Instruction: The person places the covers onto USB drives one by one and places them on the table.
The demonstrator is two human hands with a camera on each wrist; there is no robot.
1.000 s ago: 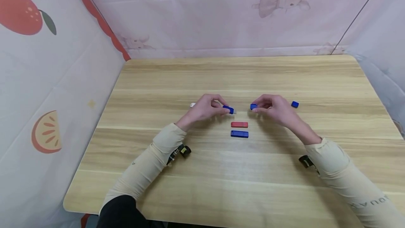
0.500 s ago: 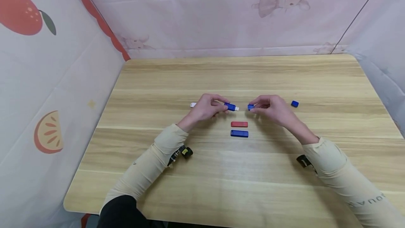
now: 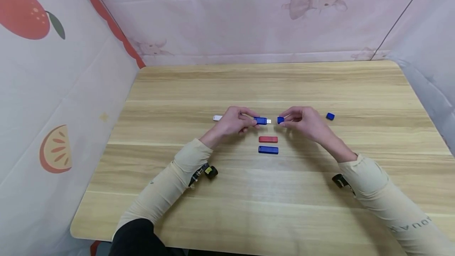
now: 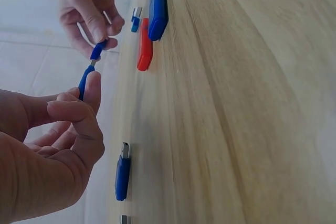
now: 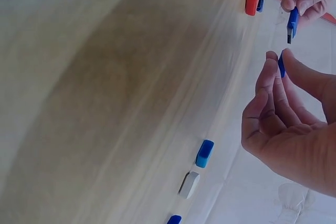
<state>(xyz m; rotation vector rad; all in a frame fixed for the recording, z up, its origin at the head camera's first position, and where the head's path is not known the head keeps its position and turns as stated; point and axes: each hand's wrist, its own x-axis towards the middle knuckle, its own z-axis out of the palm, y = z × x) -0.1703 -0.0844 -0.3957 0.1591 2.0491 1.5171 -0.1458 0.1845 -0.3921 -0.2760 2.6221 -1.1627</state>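
Note:
Between thumb and fingers, my left hand [image 3: 234, 121] pinches a blue USB flash drive [image 3: 261, 121], its metal plug bare and pointing right. Facing it, my right hand [image 3: 305, 121] pinches a small blue cap [image 3: 280, 120]. In the head view a narrow gap separates plug and cap; in the right wrist view the plug [image 5: 289, 39] also stands apart from the cap [image 5: 282, 64]. Just below the hands lie a red USB stick [image 3: 268, 139] and a capped-looking blue USB stick [image 3: 268, 150], side by side. Both hands are above the wooden table [image 3: 227, 200].
A white stick [image 3: 217, 118] lies partly behind the left hand. Past the right hand is a loose blue cap [image 3: 330, 116]. The right wrist view shows a white cap [image 5: 189, 184] there too. An uncapped blue drive [image 4: 123, 174] lies near the left hand.
The hands have come closer together: the flash drive has shifted right and turned more level, and the cap has moved slightly left. The gap between plug and cap has narrowed.

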